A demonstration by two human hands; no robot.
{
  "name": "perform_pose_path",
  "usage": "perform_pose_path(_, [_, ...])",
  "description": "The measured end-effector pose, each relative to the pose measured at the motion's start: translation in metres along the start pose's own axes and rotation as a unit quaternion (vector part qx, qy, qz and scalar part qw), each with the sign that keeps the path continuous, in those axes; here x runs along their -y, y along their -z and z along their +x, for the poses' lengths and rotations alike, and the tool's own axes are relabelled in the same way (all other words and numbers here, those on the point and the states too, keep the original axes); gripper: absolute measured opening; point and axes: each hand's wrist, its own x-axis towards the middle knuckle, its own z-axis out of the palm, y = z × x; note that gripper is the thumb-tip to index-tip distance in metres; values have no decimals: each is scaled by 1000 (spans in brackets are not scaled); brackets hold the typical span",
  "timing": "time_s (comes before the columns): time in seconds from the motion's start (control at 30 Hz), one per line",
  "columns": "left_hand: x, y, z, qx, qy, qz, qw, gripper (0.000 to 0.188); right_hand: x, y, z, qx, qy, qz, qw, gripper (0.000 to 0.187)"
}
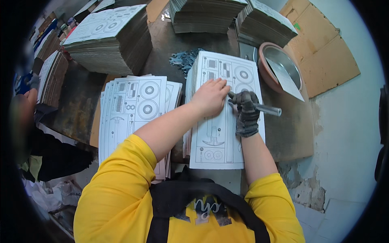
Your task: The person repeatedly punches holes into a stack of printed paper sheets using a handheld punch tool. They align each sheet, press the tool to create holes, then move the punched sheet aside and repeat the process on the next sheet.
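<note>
A stack of printed sheets (219,162) with line drawings of round parts and tools lies in front of me. My bare left hand (210,98) rests flat on its upper half, fingers stretched out and close together. My right hand (247,115), in a dark grey work glove, is closed around a metal rod-like tool (269,109). Its bright round end sticks out to the right, and its darker end points toward my left fingertips. Whether the tool touches the top sheet is hidden by the glove. Left of this stack lies a looser, fanned pile of similar sheets (113,137).
Small blue-grey pieces (183,59) lie heaped behind the stack. A pink-rimmed bowl (265,73) with a card leaning in it stands at the right. Tall sheet stacks (109,48) line the back of the dark table (291,137). At far left, another person's hand (30,97) shows.
</note>
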Motion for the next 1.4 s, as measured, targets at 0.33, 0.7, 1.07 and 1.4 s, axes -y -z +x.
perform_pose_path(0.33, [-8, 4, 3, 46, 29, 36, 998, 38, 52, -5, -156, 94, -5, -150, 984, 16])
perform_pose_path(0.7, [-50, 33, -28, 1, -76, -7, 997, 27, 95, -13, -171, -105, 117, 36, 987, 38])
perform_pose_path(1.07, [-156, 85, -98, 90, -216, 97, 967, 42, 136, 49, -158, -110, 236, 29, 965, 36])
perform_pose_path(1.4, [-159, 114, -101, 130, -105, 85, 982, 47, 151, 54, -121, -79, 270, 88, 956, 34])
